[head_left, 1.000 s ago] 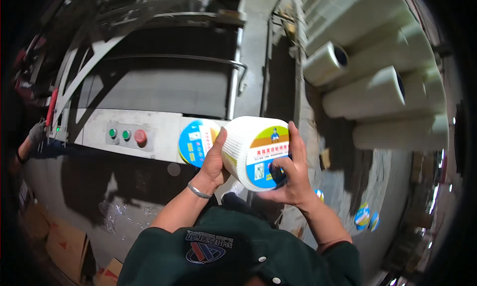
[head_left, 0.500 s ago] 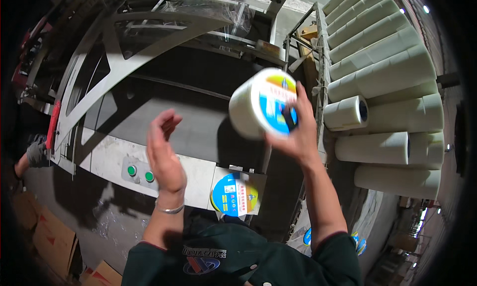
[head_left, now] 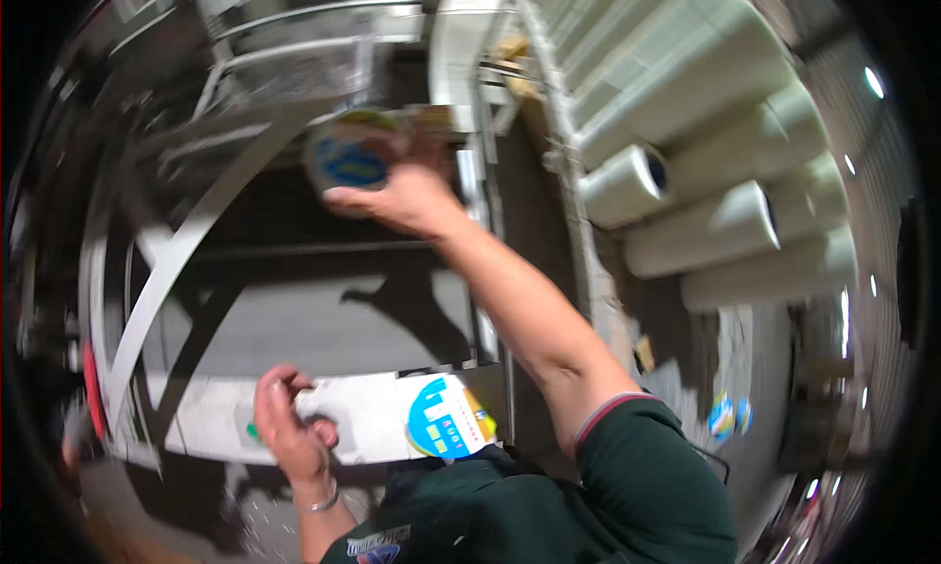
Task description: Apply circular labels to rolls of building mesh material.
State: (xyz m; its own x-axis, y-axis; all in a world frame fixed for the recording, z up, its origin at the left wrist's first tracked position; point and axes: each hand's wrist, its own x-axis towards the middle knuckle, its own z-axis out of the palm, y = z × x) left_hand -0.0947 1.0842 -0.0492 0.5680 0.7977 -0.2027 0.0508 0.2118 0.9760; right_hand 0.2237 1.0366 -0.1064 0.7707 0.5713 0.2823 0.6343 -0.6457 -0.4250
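Observation:
My right hand (head_left: 417, 192) reaches far forward over the dark machine bed, on a white roll (head_left: 348, 162) with a round blue and yellow end label. Its thumb lies along the near side of the roll; motion blurs its fingers. My left hand (head_left: 289, 422) hovers over the pale front ledge (head_left: 372, 427), fingers loosely curled and apart from the thumb, with nothing in it. Partly behind that hand is a green button (head_left: 253, 431). Round blue, white and yellow labels (head_left: 446, 417) lie at the right end of the ledge.
A white slanted machine frame (head_left: 181, 270) crosses the left side. Large white rolls (head_left: 706, 236) are stacked along the right, beside a pale upright rack edge (head_left: 578, 221). More round labels (head_left: 722, 417) lie at the lower right. A red bar (head_left: 93, 388) is at the far left.
My right hand has carried the white roll forward and left, over the machine. My left hand has dropped slightly toward me. The whole view has shifted.

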